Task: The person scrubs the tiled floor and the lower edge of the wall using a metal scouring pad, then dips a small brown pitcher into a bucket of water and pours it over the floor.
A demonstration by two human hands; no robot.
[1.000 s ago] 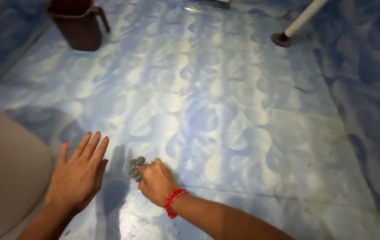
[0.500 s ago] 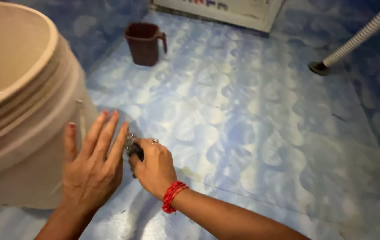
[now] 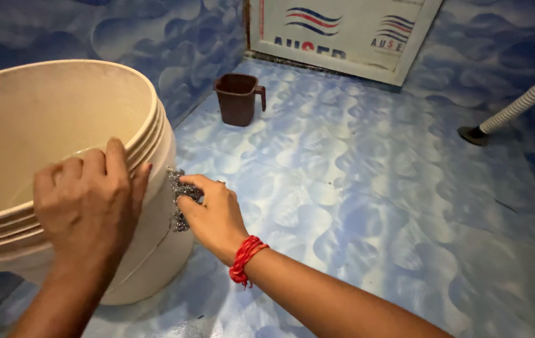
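Head view, items listed by size:

- Blue patterned floor [image 3: 367, 188]: extends under and to the right of both hands, meeting a blue patterned wall [image 3: 123, 31] beyond them.
- Cream bucket [image 3: 61, 125]: stands upright on the floor, directly under the left hand and just left of the right hand.
- White panel [image 3: 342, 31]: leans at the far wall, well beyond the right hand.
- Corrugated white hose [image 3: 524, 100]: enters from the far right, ending at a dark floor fitting, well apart from both hands.
- Brown mug [image 3: 237, 99]: upright on the floor, beyond the right hand.
- Left hand [image 3: 86, 197]: fingers curled over the bucket rim, gripping it.
- Right hand [image 3: 212, 216]: closed around a steel scrubber, red thread at the wrist.
- Steel scrubber [image 3: 178, 188]: pinched in the right fingers, pressed against the bucket's outer wall just below the rim.
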